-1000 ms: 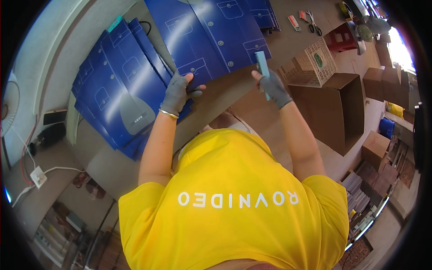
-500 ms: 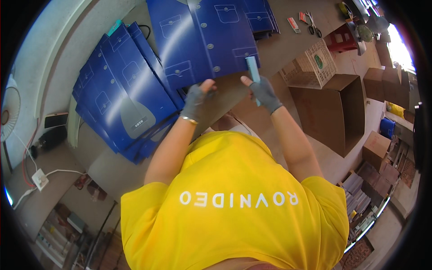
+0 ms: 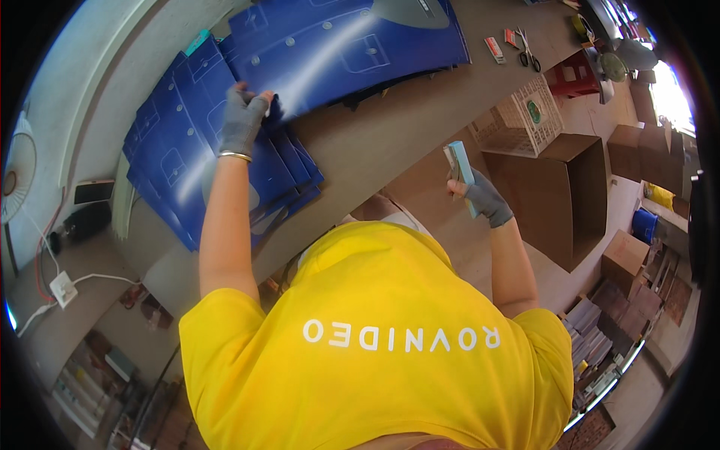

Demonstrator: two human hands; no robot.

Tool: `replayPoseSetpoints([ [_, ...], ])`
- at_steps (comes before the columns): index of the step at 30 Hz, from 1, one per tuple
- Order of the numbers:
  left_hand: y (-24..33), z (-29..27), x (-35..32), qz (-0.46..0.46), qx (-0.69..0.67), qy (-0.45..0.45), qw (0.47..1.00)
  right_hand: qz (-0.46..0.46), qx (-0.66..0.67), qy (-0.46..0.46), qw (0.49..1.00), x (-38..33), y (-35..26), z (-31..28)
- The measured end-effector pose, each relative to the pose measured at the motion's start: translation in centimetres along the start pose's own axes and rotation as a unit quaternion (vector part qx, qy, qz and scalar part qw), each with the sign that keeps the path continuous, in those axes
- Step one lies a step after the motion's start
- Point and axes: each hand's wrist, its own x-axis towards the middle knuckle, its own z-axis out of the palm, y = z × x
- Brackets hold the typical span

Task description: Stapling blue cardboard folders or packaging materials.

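My left hand (image 3: 244,120), in a grey fingerless glove, is at the near left corner of a large blue printed panel (image 3: 337,56). Its thumb and bent fingers close at that edge; part of the grip is hidden. White-outlined pockets, buttons and a grey patch mark the panel, which lies over others. Beneath my left wrist, a fanned pile of similar blue panels (image 3: 161,131) spreads over the table. My right hand (image 3: 484,196), gloved the same way, is off the table's near edge, closed around a light-blue stapler (image 3: 460,163) held upright.
Scissors (image 3: 529,51) and small red-and-white boxes (image 3: 494,49) lie on the grey table (image 3: 375,139). To the right stand a cream plastic crate (image 3: 521,120) and an open cardboard box (image 3: 540,184). A fan (image 3: 16,176) and a white power socket (image 3: 63,288) are at far left.
The top blue panel has swung round, its near end going left with my left hand. My right hand has moved right and back toward me, still holding the stapler.
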Motion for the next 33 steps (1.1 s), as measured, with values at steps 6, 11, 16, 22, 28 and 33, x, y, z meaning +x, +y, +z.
replayPoseSetpoints([
  [6,0.0,4.8,-2.5,0.187,0.134,-0.016,0.973,0.009,-0.082,0.08,0.993,0.9,-1.6,-0.2],
  [11,-1.2,16.7,-3.4,-0.247,-0.199,-0.231,0.92,-0.041,-0.158,0.067,0.984,3.6,-3.0,-1.5],
  [16,-2.9,19.1,-2.4,-0.147,-0.299,-0.205,0.92,-0.051,-0.237,0.061,0.968,5.5,-5.2,-1.5],
  [22,-8.4,14.7,-2.7,-0.115,-0.18,-0.251,0.944,-0.039,-0.212,-0.033,0.976,7.3,-3.7,2.3],
  [28,-5.9,12.5,-5.4,-0.109,-0.051,-0.209,0.97,0.048,-0.254,-0.011,0.966,7.2,-4.4,7.0],
  [33,-6.7,12.5,-6.6,-0.133,-0.164,-0.193,0.958,0.014,-0.254,0.024,0.967,7.1,-3.6,9.5],
])
